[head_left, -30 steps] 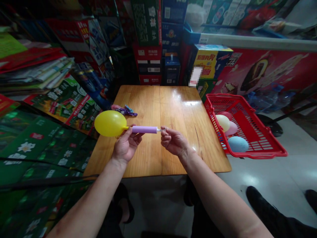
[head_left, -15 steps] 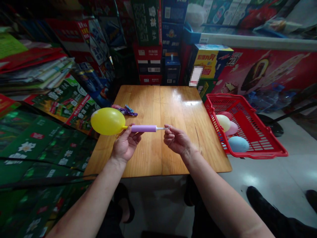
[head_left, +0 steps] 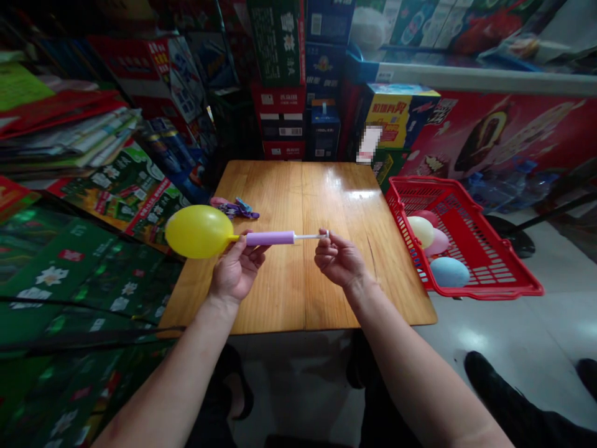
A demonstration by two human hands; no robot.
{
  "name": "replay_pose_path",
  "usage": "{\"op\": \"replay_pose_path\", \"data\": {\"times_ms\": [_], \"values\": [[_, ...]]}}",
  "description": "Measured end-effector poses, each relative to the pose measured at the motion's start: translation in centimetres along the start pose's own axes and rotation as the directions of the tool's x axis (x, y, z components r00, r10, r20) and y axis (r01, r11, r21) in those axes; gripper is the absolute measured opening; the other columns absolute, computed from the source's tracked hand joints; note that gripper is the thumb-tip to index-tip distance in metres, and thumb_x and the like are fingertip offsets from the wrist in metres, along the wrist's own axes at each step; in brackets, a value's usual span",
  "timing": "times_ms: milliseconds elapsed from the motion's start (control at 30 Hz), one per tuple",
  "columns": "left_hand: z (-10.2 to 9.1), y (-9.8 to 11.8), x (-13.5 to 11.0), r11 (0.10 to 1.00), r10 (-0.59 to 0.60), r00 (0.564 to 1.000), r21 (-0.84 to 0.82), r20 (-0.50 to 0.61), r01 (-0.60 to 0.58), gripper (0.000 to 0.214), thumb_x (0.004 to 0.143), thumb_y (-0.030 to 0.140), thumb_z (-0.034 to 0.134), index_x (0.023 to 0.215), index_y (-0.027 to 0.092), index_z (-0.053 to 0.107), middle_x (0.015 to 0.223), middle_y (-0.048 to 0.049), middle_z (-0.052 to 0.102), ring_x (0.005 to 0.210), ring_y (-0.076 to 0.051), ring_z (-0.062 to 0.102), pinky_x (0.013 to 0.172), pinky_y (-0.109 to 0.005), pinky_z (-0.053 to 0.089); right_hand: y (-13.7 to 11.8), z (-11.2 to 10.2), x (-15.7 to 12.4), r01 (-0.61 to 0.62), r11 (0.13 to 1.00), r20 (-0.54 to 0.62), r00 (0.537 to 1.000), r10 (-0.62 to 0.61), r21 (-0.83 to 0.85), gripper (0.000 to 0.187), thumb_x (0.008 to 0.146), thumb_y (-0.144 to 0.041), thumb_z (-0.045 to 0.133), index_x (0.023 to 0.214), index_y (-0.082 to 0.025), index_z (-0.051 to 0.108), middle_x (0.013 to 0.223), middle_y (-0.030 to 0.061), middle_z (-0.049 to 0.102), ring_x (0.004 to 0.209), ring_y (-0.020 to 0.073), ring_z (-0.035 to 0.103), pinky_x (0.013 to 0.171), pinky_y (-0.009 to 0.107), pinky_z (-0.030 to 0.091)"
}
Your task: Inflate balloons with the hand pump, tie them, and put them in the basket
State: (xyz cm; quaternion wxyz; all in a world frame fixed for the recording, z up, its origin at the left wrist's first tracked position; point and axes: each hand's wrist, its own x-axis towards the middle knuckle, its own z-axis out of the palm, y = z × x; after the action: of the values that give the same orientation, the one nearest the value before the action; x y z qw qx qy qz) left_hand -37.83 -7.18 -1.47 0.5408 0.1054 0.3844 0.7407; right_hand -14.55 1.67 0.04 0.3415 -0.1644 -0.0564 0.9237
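A purple hand pump [head_left: 270, 238] lies level above the wooden table [head_left: 284, 298]. My left hand [head_left: 237, 269] is closed around its left end and pinches the neck of an inflated yellow balloon [head_left: 199, 231] there. The pump's white rod sticks out to the right. At the rod's end, my right hand [head_left: 341, 258] grips the white handle between thumb and fingers. Behind the yellow balloon, a small heap of limp purple and blue balloons [head_left: 236, 208] rests on the table; part of it is hidden.
A red basket [head_left: 494, 249] at the table's right holds several inflated balloons, among them a blue one [head_left: 449, 272]. Stacked green cartons [head_left: 51, 274] crowd the left side. Boxes [head_left: 283, 115] stand behind the table. Another person's shoe [head_left: 485, 376] is on the floor at right.
My right hand has moved to the right, drawing more of the white rod out of the pump. The yellow balloon has shifted slightly left. My left hand stays nearly in place.
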Motion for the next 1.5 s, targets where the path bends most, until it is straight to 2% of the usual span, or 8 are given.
{"op": "replay_pose_path", "data": {"times_ms": [100,333,567,767,867,1033,1267,1500], "values": [[-0.1,0.1,-0.1,0.999,0.049,0.999,0.002,-0.002,-0.049,0.028,0.084,0.03,0.077,0.111,0.022,0.073,0.098,-0.0047,0.076,0.095,-0.024,0.074,0.065,-0.025,0.055,0.1,-0.1,-0.1,0.042,0.999,0.0,0.999,-0.042,-0.001,0.006,0.095,-0.015,0.058,0.099,-0.017,0.063,0.064,-0.0056,0.058,0.045,0.0034,0.04,0.045,0.013,0.035],[0.6,-1.4,-0.9,0.997,-0.056,0.996,0.052,0.074,0.052,0.027,0.085,0.028,0.076,0.11,0.021,0.073,0.11,-0.0083,0.075,0.099,-0.024,0.073,0.069,-0.026,0.057,2.2,-0.6,0.2,-0.105,0.994,0.015,0.994,0.106,-0.034,0.011,0.092,-0.013,0.061,0.103,-0.014,0.063,0.071,-0.0018,0.063,0.048,0.0034,0.042,0.047,0.013,0.039],[0.0,0.2,-0.1,0.999,0.041,0.999,0.011,0.002,-0.041,0.027,0.084,0.03,0.077,0.109,0.023,0.073,0.101,-0.0052,0.076,0.095,-0.023,0.074,0.067,-0.025,0.056,0.0,-0.1,-0.4,0.051,0.998,-0.026,0.998,-0.052,-0.038,0.006,0.093,-0.014,0.06,0.098,-0.015,0.063,0.064,-0.0053,0.057,0.045,0.0032,0.038,0.045,0.013,0.035],[0.0,-1.6,-0.7,0.996,-0.079,0.996,0.043,0.046,0.077,0.024,0.085,0.027,0.075,0.109,0.022,0.073,0.106,-0.0067,0.075,0.098,-0.024,0.073,0.07,-0.027,0.056,2.7,-1.0,0.4,-0.096,0.992,0.02,0.995,0.098,-0.087,0.015,0.09,-0.016,0.067,0.104,-0.016,0.062,0.068,-0.0046,0.059,0.048,0.0035,0.041,0.047,0.013,0.038],[-0.1,-0.9,-0.3,0.998,-0.054,0.998,0.045,0.023,0.053,0.024,0.086,0.027,0.074,0.109,0.02,0.073,0.102,-0.0069,0.076,0.097,-0.024,0.074,0.07,-0.026,0.056,1.4,-0.4,0.2,-0.091,0.989,-0.007,0.996,0.09,-0.114,0.013,0.091,-0.016,0.065,0.103,-0.015,0.062,0.066,-0.0047,0.058,0.047,0.0033,0.041,0.046,0.013,0.036],[-0.5,0.5,0.2,0.999,0.047,0.999,0.026,-0.023,-0.047,0.026,0.086,0.03,0.075,0.11,0.022,0.072,0.098,-0.0052,0.076,0.095,-0.024,0.074,0.066,-0.025,0.055,-0.5,0.1,-0.4,0.04,0.996,-0.049,0.998,-0.044,-0.085,0.006,0.092,-0.015,0.062,0.097,-0.016,0.062,0.062,-0.0063,0.057,0.044,0.0031,0.038,0.044,0.013,0.033],[0.1,-1.4,-0.6,0.995,-0.059,0.996,0.083,0.062,0.053,0.026,0.084,0.03,0.077,0.108,0.021,0.073,0.106,-0.0068,0.075,0.095,-0.022,0.074,0.07,-0.026,0.056,2.0,-0.6,0.0,-0.135,0.982,-0.008,0.991,0.135,-0.133,0.018,0.088,-0.016,0.07,0.104,-0.016,0.062,0.067,-0.0048,0.059,0.048,0.0034,0.043,0.046,0.012,0.037],[-0.3,0.6,0.2,0.997,0.067,0.998,0.046,0.007,-0.067,0.028,0.084,0.032,0.077,0.11,0.023,0.072,0.101,-0.0056,0.076,0.094,-0.022,0.074,0.068,-0.026,0.056,-0.3,0.0,-0.6,0.02,0.992,-0.041,0.999,-0.025,-0.123,0.008,0.091,-0.015,0.064,0.099,-0.017,0.063,0.064,-0.0057,0.059,0.046,0.0037,0.04,0.045,0.013,0.036]]}}
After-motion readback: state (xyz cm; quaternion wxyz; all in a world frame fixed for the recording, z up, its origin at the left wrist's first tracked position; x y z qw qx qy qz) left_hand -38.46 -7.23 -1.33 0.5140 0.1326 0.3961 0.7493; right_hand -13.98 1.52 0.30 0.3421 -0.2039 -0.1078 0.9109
